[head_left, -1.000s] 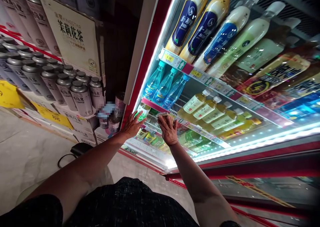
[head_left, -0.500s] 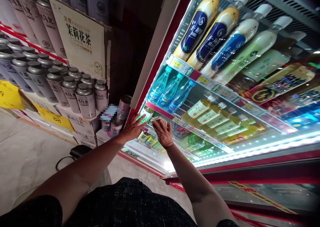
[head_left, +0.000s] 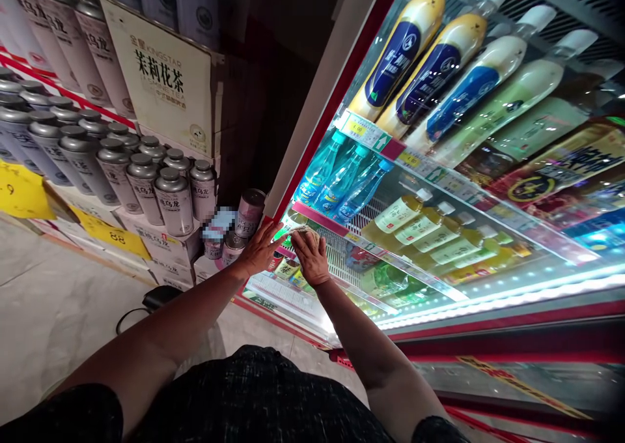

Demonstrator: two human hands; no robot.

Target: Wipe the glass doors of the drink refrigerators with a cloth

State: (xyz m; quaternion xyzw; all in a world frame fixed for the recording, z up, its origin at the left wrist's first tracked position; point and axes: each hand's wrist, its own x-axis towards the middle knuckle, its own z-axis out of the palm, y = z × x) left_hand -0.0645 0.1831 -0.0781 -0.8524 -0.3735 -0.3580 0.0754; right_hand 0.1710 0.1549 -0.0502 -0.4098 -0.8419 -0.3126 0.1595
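Crumpled cloth (head_left: pixel 305 234) gripped in right hand (head_left: pixel 310 258), pressed against wire shelf (head_left: pixel 336 255) for wiping; left hand (head_left: pixel 258 250) open, fingers spread, bracing beside it at cooler frame (head_left: pixel 326 98).

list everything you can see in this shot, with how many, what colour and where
cloth: one, pale beige, bunched under the right hand on the cooler shelf edge
green-label bottle: one, at the left end of that shelf, by the left fingertips
blue water bottles: three, turquoise, one shelf up
yellow tea bottles: several, right of the wire shelf
tall bottles with blue labels: several, yellow to cream, top shelf
price tags: a strip, white and green, on the shelf rail
silver tins: many, rows on the left display
pink tins: a few, beside the cooler frame
tea box: one, cream, above the tins
yellow price cards: two, below the tins
left hand: open, flat against the cooler's edge
right hand: pressing the cloth
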